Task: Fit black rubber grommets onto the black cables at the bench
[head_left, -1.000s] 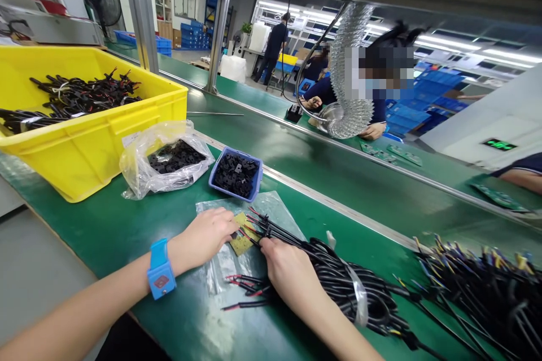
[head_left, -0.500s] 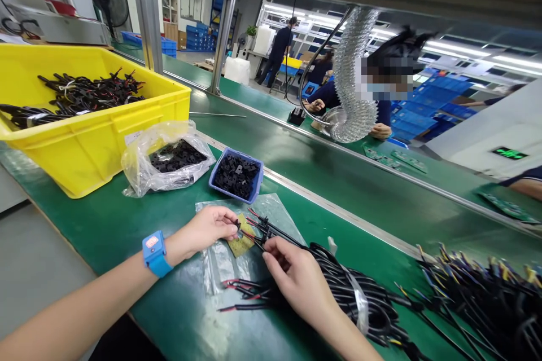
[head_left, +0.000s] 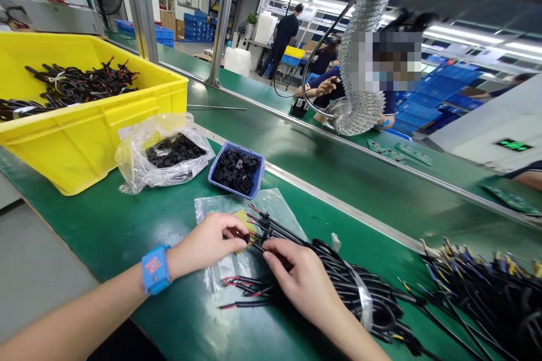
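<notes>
Between the thumb and fingers of my left hand (head_left: 224, 240) is a small black plastic clip (head_left: 246, 237), right at the stripped end of a cable. My right hand (head_left: 294, 271) pinches that black cable (head_left: 257, 246) just behind its end. Under and beside my right hand lies a tied bundle of black cables (head_left: 359, 287); several red-and-black wire ends (head_left: 239, 282) point left. Clips sit on some neighbouring cables. A yellow sponge-like pad (head_left: 242, 217) on a clear plastic bag (head_left: 271, 203) is partly hidden by my left hand.
A blue-purple bin of black clips (head_left: 263, 166) and an open plastic bag of clips (head_left: 131, 163) stand behind my hands. At left is a large yellow crate (head_left: 84, 141) with cables. More cables (head_left: 486, 293) lie right. A co-worker's hand (head_left: 326, 87) shows beyond the rail.
My left hand has moved right, bringing the clip from in front of the cable end onto or against it. My right hand stays nearly in place on the cable.
</notes>
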`<control>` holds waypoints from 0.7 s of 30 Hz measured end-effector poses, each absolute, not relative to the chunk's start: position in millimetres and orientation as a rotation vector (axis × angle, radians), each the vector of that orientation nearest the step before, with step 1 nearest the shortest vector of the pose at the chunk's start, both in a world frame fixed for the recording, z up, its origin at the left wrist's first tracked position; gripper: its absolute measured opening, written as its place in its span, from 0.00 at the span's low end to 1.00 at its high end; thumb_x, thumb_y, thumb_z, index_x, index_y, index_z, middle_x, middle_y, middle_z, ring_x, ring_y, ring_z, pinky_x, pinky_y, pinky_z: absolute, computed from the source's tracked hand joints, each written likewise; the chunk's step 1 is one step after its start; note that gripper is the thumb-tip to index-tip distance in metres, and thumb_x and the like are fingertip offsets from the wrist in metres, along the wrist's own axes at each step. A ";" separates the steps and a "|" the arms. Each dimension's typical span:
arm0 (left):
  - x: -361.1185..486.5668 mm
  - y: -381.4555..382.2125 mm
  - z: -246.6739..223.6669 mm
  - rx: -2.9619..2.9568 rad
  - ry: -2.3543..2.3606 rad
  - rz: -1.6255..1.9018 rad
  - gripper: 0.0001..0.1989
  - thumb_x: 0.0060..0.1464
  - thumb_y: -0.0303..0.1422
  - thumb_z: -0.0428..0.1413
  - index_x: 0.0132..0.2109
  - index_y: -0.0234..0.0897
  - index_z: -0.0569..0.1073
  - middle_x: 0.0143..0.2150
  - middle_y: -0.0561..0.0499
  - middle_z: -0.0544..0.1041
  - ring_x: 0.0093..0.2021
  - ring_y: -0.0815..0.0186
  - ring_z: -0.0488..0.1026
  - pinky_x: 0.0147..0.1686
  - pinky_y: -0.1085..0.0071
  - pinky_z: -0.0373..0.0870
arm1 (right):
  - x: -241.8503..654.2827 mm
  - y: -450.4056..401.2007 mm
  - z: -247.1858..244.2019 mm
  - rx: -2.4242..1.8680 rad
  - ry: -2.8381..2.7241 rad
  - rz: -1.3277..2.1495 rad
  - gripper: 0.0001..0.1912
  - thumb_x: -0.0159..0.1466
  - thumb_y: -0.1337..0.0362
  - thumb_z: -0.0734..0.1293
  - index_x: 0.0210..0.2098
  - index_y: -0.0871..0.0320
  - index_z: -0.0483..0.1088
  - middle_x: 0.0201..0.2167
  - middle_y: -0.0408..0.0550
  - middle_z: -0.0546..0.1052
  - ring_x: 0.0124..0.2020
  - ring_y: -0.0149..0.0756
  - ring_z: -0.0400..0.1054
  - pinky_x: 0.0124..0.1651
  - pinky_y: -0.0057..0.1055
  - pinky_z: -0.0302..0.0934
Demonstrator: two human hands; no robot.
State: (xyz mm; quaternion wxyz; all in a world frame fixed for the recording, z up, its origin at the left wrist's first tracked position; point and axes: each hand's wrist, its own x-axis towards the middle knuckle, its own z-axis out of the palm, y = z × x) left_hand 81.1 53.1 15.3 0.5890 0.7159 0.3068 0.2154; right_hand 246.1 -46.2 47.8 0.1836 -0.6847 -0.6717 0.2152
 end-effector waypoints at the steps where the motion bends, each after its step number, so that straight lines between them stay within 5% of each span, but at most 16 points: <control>1: 82.0 49.6 17.8 1.775 0.710 0.539 0.06 0.46 0.25 0.58 0.35 0.35 0.75 0.35 0.50 0.77 0.36 0.65 0.72 0.39 0.68 0.68 | 246.4 -46.4 47.8 -1.923 -1.891 0.628 0.12 0.62 0.63 0.56 0.33 0.57 0.70 0.31 0.48 0.75 0.32 0.38 0.68 0.35 0.31 0.60; 21: 99.8 25.4 12.4 2.090 0.371 0.982 0.06 0.54 0.27 0.54 0.30 0.33 0.74 0.26 0.50 0.74 0.32 0.66 0.68 0.35 0.70 0.66 | 251.5 -48.5 52.6 -1.791 -1.940 0.844 0.17 0.64 0.61 0.54 0.19 0.57 0.56 0.18 0.40 0.63 0.22 0.31 0.58 0.26 0.26 0.50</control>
